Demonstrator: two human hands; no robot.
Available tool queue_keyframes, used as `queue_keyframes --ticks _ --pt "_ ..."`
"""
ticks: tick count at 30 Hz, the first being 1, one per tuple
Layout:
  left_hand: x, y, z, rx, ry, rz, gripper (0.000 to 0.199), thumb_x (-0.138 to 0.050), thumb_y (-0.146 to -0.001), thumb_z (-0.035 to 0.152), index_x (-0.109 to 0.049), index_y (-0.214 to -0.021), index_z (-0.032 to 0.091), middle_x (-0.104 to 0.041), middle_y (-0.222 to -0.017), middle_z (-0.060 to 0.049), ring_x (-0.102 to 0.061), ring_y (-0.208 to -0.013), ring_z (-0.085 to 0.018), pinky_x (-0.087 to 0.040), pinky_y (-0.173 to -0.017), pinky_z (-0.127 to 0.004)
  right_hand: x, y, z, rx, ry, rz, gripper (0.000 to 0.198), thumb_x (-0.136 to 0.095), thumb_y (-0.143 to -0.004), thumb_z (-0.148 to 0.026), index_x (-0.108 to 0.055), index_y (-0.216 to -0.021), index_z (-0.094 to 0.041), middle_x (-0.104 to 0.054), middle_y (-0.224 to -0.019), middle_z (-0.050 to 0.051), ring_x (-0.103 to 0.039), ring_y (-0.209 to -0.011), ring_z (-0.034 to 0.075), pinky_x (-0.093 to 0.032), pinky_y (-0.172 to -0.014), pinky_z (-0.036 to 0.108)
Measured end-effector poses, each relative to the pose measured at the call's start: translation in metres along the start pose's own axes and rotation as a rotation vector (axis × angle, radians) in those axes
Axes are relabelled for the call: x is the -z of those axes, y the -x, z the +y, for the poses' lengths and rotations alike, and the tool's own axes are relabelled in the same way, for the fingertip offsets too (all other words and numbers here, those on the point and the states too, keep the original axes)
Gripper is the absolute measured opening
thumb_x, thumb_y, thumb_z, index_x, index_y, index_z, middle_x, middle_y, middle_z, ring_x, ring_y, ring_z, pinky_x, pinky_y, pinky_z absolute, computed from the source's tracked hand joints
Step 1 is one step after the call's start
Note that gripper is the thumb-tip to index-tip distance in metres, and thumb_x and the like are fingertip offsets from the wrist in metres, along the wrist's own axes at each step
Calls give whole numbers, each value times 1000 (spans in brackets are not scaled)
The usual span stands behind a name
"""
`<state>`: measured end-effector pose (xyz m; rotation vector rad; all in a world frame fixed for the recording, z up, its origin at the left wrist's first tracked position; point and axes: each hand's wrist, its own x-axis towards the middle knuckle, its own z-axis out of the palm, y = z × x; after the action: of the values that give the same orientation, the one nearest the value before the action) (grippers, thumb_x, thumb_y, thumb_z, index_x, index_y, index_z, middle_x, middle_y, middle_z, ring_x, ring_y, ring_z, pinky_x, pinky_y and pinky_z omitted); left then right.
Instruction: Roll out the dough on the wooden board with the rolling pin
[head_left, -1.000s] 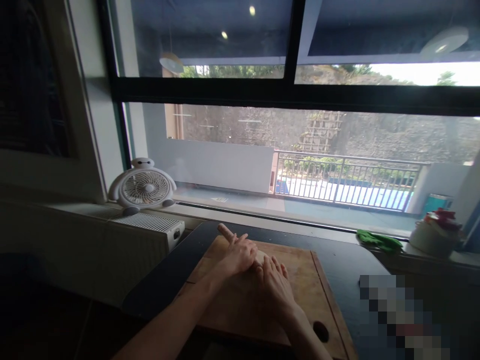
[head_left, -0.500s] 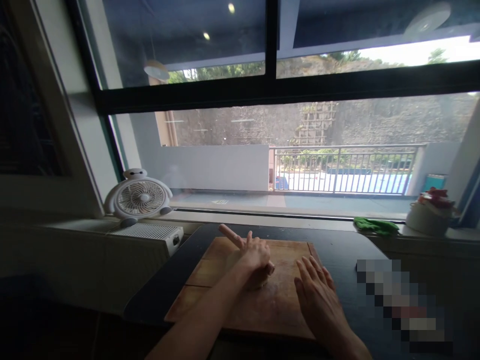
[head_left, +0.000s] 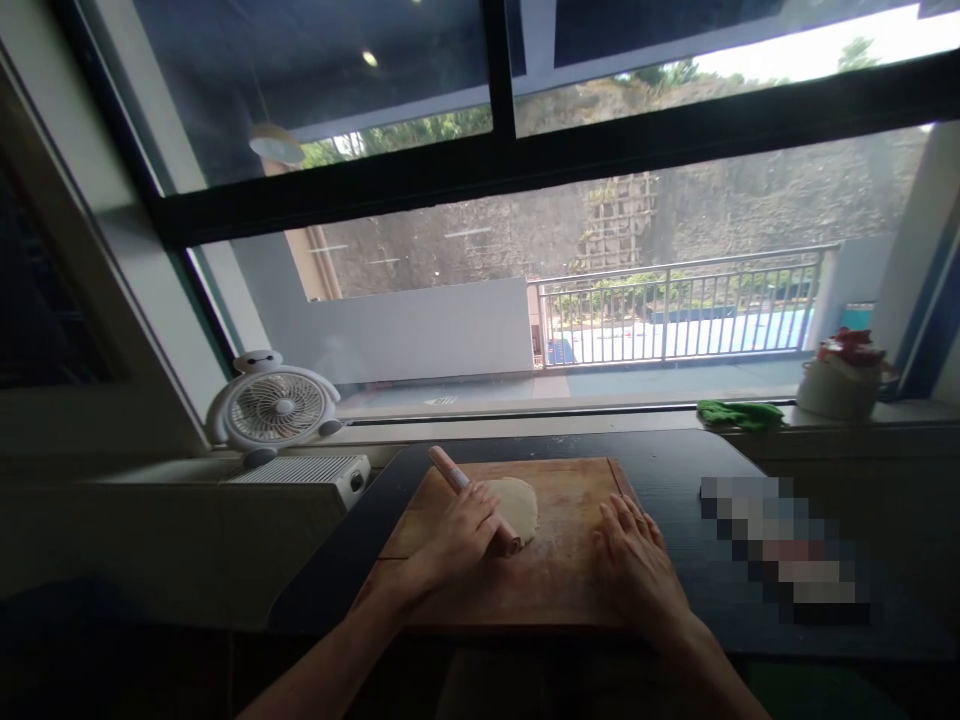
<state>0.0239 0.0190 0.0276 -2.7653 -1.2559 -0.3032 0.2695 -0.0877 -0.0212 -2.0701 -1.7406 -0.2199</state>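
Observation:
A wooden rolling pin (head_left: 447, 467) lies slantwise over a flat, pale round of dough (head_left: 523, 507) on a wooden board (head_left: 561, 590). My left hand (head_left: 466, 524) is on the pin's middle, with its fingers bent over it; the near end sticks out beyond the fingers. The pin and hand cover the dough's left part. Toward the board's right edge rests my right hand (head_left: 637, 550), palm down with fingers stretched out, holding nothing.
The board lies on a dark table (head_left: 345, 545). A pixelated patch hides something on the table's right. A white fan (head_left: 283, 405) stands by a boxy white appliance (head_left: 315, 472) at left. On the windowsill are a green cloth (head_left: 739, 413) and a white pot (head_left: 838, 388).
My left hand and the rolling pin have moved left and back toward me, uncovering much of the dough. My right hand stays on the board's right side. The whole view has tilted slightly.

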Motion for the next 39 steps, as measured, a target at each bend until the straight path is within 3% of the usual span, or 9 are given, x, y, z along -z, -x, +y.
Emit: queue_keyframes --ticks 6,9,12,17,20,25,31,34,39 --pt "-17 -83 71 124 -99 -54 32 -43 -83 20 -67 -102 12 -61 -117 -18 -33 -127 -41 -15 -100 -66 1 2 0 -10 29 -7 54 -22 -91 -36 -43 -134 -12 -33 -145 10 -21 -136 24 -16 -109 40" --pt "-20 -103 90 164 -96 -34 37 -45 -80 19 -62 -111 5 -56 -122 -22 -32 -128 -41 -14 -102 -64 2 3 0 -2 41 -16 53 -21 -91 -35 -43 -134 -13 -35 -144 9 -21 -136 23 -16 -109 40" --pt "-18 -83 78 157 -93 -14 45 -40 -85 20 -51 -124 1 -46 -133 -22 -27 -133 -35 -14 -107 -56 3 3 0 3 37 -16 53 -22 -91 -35 -43 -134 -13 -34 -144 10 -21 -136 23 -16 -109 39" --pt "-5 0 17 55 -5 36 47 -30 -92 24 -42 -134 8 -37 -143 -15 -25 -135 -26 -20 -110 -46 3 3 1 11 2 4 53 -25 -90 -36 -43 -134 -12 -34 -144 11 -20 -136 25 -17 -109 40" --pt "2 28 -7 38 45 32 50 -24 -95 31 -37 -138 10 -32 -146 -13 -22 -137 -23 -21 -111 -44 2 4 2 7 -12 17 52 -26 -90 -36 -43 -134 -13 -34 -144 12 -21 -136 26 -18 -108 41" --pt "-5 -16 23 -15 9 -32 46 -29 -92 29 -49 -128 10 -39 -142 -15 -23 -135 -29 -18 -109 -50 -2 3 4 8 3 25 53 -28 -89 -40 -45 -131 -13 -36 -142 11 -25 -134 26 -21 -107 42" --pt "-16 -79 86 135 -41 8 50 -46 -83 38 -57 -117 2 -52 -127 -23 -22 -133 -41 -6 -103 -65 -6 2 8 21 46 49 52 -29 -89 -40 -46 -131 -15 -38 -141 10 -28 -133 25 -24 -107 42" --pt "-16 -60 72 80 -15 55 43 -43 -86 30 -57 -118 5 -52 -129 -20 -25 -133 -36 -12 -107 -58 -4 3 7 32 47 49 52 -29 -88 -39 -46 -131 -14 -38 -141 10 -29 -133 25 -26 -106 41" --pt "-7 12 6 -20 64 116 44 -31 -91 23 -48 -131 13 -39 -142 -11 -27 -134 -24 -21 -112 -41 -3 4 6 36 22 73 51 -31 -87 -37 -46 -130 -14 -40 -139 10 -30 -132 26 -26 -106 41"
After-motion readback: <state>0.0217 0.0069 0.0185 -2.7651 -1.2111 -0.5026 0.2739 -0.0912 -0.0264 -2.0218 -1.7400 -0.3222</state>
